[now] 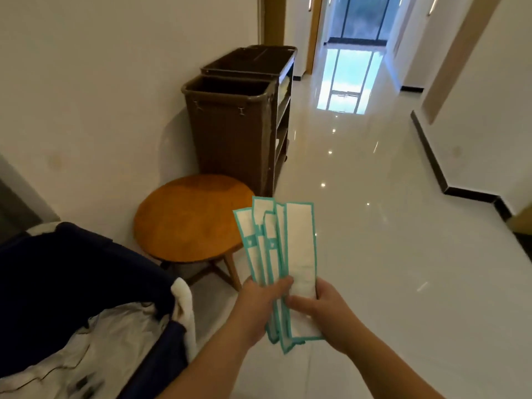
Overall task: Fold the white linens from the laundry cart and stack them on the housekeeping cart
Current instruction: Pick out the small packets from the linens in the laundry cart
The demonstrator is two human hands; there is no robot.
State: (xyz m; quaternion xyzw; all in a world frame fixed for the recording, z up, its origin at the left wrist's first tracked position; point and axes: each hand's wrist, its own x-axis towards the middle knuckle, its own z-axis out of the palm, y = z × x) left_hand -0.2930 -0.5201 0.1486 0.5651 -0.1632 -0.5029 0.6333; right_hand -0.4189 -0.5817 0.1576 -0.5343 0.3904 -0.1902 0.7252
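Note:
Both my hands hold a fanned bunch of long white packets with teal borders in front of me. My left hand grips the lower part of the bunch from the left. My right hand pinches the rightmost packet near its lower end. The dark blue laundry cart stands at the lower left, with white linens crumpled inside and one draped over its rim. The brown housekeeping cart stands against the left wall further ahead, its two bins open at the top.
A round wooden stool-table stands between the laundry cart and the housekeeping cart. A glossy white tiled corridor runs ahead to a glass window. White walls with black skirting line the right side.

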